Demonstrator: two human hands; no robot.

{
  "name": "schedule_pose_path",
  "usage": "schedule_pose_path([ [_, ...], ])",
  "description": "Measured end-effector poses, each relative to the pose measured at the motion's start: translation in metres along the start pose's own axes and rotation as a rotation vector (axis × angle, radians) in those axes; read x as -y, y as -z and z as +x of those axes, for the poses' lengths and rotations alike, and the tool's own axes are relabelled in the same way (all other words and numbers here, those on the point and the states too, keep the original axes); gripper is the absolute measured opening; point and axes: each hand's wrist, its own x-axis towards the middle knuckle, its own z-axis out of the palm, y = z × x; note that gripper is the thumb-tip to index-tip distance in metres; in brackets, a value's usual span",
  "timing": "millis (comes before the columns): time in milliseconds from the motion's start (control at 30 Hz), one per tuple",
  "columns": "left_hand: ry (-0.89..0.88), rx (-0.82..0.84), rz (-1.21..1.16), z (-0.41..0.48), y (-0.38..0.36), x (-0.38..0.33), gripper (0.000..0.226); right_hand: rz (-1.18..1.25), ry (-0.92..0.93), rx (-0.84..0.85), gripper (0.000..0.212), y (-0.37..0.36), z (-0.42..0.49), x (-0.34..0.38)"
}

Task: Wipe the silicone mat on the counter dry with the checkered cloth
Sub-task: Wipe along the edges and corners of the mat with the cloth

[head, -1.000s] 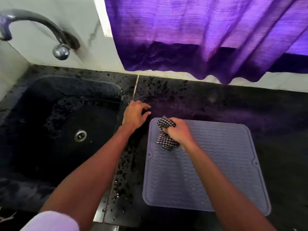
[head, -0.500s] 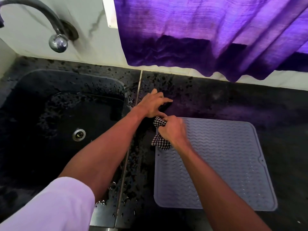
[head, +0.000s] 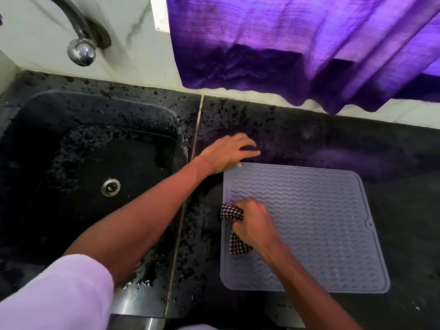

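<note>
- On the dark surface [head: 357,144] right of the sink [head: 71,163], head view: silicone mat [head: 321,222] lies flat, wavy ribs up. Droplets still glint on its near-right part.
- Right hand [head: 256,226]: fist curled tight round the bunched checkered cloth [head: 232,211], pressing it on the mat's left edge, about halfway along. Cloth pokes out above and below the fist.
- Left hand [head: 228,151]: fingers stretched fairly flat on the surface just beyond the mat's far-left corner, holding nothing. Thumb tip looks to touch that corner.
- Risk 1: surface between mat and sink is wet and spotted. Cloth overhangs the left edge, so it could soak up that water and smear it back on.
- Risk 2: cloth is wadded small, so little contact. Ribs may keep water in the grooves, esp. near-right.
- Risk 3: mat could skid or buckle on the wet surface if a stroke drags hard, since only one corner is steadied.
- Vs 0.5 s ago: right hand w/ cloth was up at the far-left corner; it has since come down the left edge toward the person.
- Left hand was right beside the cloth hand then; now the two are well apart and its fingers lie flatter.
- Vs 1 s ago: left hand was loosely curled on the surface left of the mat; since moved to the corner.
</note>
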Motion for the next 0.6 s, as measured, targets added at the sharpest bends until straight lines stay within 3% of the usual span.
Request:
schedule_pose_path([
  [100, -0.133, 0.098, -0.091, -0.009, -0.019, -0.022, 0.059, 0.006, -0.015, 0.026, 0.028, 0.008, 0.010, -0.001],
  [233, -0.089, 0.319, -0.080, -0.018, -0.034, -0.033, 0.059, -0.056, 0.062, 0.055, 0.011, 0.013, 0.007, 0.001],
  [367, -0.071, 0.314, -0.024, -0.022, -0.036, -0.037, 0.070, -0.051, 0.086, 0.031, 0.015, 0.004, -0.011, -0.008],
  [500, -0.049, 0.285, 0.005, -0.024, -0.036, -0.042, 0.072, -0.045, 0.056, 0.011, 0.042, -0.012, -0.034, -0.019],
  [600, -0.027, 0.280, 0.016, -0.024, -0.036, -0.044, 0.072, -0.075, 0.081, -0.007, 0.043, -0.019, -0.048, -0.018],
])
